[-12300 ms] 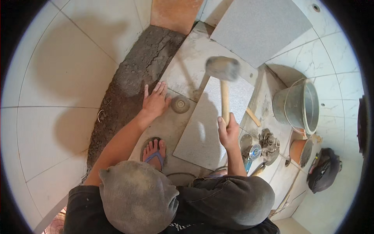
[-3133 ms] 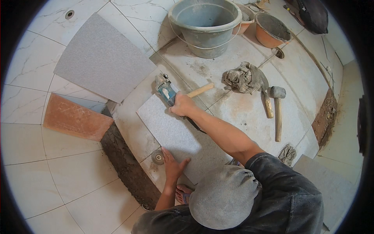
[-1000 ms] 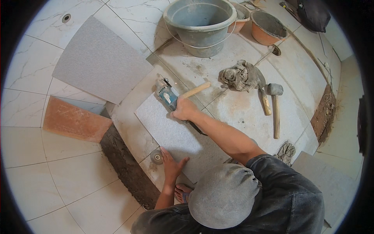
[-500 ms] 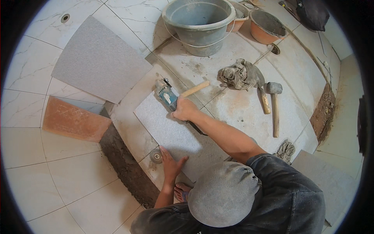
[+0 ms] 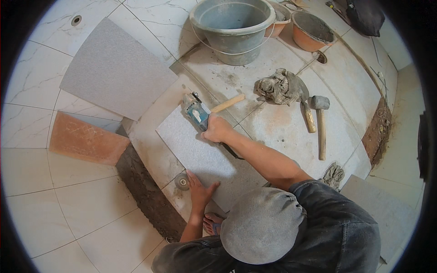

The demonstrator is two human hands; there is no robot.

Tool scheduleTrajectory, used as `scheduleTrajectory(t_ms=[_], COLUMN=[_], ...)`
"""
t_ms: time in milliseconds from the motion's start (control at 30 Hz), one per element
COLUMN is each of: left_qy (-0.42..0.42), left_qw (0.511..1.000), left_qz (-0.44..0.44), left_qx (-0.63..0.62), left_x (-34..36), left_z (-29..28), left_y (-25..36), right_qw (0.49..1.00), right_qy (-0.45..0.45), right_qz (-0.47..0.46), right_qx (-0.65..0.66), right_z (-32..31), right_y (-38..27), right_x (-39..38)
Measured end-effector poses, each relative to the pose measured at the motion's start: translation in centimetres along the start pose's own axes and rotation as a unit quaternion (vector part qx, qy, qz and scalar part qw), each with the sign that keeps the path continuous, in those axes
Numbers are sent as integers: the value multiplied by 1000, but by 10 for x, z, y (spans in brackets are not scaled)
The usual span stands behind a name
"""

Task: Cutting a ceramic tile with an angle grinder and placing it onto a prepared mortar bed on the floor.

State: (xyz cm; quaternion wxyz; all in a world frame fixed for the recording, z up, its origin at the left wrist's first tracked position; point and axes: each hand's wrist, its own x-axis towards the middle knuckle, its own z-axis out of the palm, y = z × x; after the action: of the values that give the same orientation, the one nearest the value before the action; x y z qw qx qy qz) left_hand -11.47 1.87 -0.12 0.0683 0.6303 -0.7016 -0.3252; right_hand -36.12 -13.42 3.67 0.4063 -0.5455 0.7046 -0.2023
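My right hand grips a teal angle grinder over the far end of a speckled grey tile, which lies on the floor with a wooden stick just beyond it. My left hand rests with fingers spread on the tile's left edge, beside a small round metal fitting. To the right lie a rubber mallet, a crumpled dirty cloth and a wooden-handled tool partly under the cloth.
A grey bucket and two orange tubs stand at the back. A large grey tile and a terracotta tile lean left. A dark trench runs along the left wall; another tile lies right.
Since twelve seconds ago the view has turned, the mallet has left my right hand for the floor, and that hand now holds the grinder. In the last second almost nothing has moved.
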Motion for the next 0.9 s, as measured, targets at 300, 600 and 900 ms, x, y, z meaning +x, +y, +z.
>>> scheduleTrajectory(t_ms=[300, 600, 900], left_qy=[4, 7, 10], left_qw=[1000, 1000, 1000], left_qz=[5, 11, 18], left_qx=[5, 9, 7], left_x=[0, 0, -1], left_z=[0, 1, 0], left_y=[1, -1, 0], right_qw=[1000, 1000, 1000], right_qy=[0, -11, -5], right_qz=[7, 18, 21], right_qx=[1, -1, 3], right_z=[-2, -2, 0], right_y=[0, 3, 5], right_x=[-7, -10, -15])
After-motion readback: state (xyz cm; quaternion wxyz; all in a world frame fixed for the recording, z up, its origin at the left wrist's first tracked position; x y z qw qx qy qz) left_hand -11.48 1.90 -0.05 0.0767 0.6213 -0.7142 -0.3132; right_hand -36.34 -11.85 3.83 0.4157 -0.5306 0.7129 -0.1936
